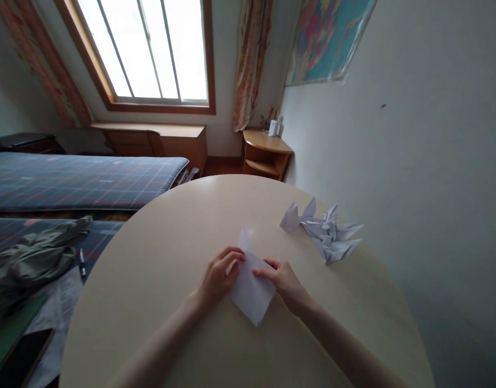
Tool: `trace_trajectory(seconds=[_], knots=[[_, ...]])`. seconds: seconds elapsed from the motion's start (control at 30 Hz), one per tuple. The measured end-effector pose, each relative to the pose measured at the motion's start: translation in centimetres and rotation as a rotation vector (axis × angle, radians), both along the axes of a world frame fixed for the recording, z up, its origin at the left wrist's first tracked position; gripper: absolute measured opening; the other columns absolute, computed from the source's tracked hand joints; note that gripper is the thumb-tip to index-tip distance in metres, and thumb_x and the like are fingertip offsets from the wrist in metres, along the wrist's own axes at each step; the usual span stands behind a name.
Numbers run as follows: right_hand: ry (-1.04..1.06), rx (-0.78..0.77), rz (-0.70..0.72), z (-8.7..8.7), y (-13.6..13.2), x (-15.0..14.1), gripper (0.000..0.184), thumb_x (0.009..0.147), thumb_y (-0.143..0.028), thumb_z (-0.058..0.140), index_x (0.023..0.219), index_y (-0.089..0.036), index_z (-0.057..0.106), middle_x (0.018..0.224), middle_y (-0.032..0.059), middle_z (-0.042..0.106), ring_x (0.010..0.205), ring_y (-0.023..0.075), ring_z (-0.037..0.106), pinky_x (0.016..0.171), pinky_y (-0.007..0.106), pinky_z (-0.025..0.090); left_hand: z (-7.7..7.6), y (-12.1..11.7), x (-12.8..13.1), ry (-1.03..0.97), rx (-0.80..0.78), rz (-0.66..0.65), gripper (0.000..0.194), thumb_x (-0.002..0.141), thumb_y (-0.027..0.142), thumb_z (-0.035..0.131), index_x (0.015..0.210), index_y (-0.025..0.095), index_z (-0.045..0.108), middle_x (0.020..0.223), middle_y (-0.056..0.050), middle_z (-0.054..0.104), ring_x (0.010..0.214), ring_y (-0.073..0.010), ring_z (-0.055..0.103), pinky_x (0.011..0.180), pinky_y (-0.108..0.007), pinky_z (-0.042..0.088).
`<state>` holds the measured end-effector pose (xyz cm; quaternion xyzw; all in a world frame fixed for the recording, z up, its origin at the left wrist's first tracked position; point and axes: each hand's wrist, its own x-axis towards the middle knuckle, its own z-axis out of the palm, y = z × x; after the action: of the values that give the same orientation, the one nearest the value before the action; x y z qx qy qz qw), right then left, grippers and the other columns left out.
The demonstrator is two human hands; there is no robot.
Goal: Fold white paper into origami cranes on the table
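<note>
A folded sheet of white paper (253, 295) is held just over the round table (171, 269), one corner pointing toward me and a narrow flap rising at its far end. My left hand (220, 270) pinches its left edge near the top, thumb and fingers curled in. On the right edge, my right hand (283, 280) grips the paper with the thumb laid on top and the fingers partly hidden behind. Farther off to the right lies a cluster of folded white paper figures (326, 229), with pointed wing-like tips.
Left of the table is a bed with a blue plaid mattress (82, 180). Near its front edge lie a grey-green garment (33, 258), a pen (82, 262), printed sheets and a dark phone (23, 358). A white wall (442, 178) stands close on the right. A corner shelf (266, 143) is beyond.
</note>
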<state>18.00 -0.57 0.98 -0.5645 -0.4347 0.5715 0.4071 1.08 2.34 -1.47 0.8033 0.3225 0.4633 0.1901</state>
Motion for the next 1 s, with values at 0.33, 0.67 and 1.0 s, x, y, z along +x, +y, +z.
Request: trace_trajectory(seconds=[0.33,0.67,1.0], knots=[[-1.064,0.614,0.071,-2.2,-0.9,0.2,0.015,0.084,-0.022,0.049,0.085,-0.014,0.061,0.086,0.0115,0.063,0.086,0.0264,0.055,0.078,0.04,0.047,-1.0,0.0,-1.4,0.189,-0.104,-0.086,0.024,0.089,0.014,0.046,0.102,0.019,0.065,0.106,-0.007,0.067,0.099,-0.0167,0.061,0.087,-0.029,0.052],[-1.129,1.034,0.213,-3.5,-1.8,0.5,0.023,0.085,-0.004,0.042,0.097,-0.012,0.06,0.097,0.0123,0.065,0.092,0.0225,0.058,0.083,0.036,0.052,-1.4,-2.7,-3.1,0.706,-0.023,-0.025,0.049,0.096,0.033,0.033,0.143,0.023,0.024,0.146,-0.003,0.032,0.135,-0.0199,0.029,0.111,-0.043,0.027],[-0.941,0.97,0.486,-2.3,-1.5,2.1,0.041,0.083,-0.007,0.042,0.123,-0.009,0.054,0.126,0.0153,0.056,0.12,0.0233,0.049,0.1,0.04,0.045,0.3,-3.3,-3.1,0.698,0.085,-0.122,0.084,0.07,0.065,0.059,0.138,0.022,0.036,0.146,-0.014,0.03,0.135,-0.0309,0.026,0.109,-0.053,0.025]])
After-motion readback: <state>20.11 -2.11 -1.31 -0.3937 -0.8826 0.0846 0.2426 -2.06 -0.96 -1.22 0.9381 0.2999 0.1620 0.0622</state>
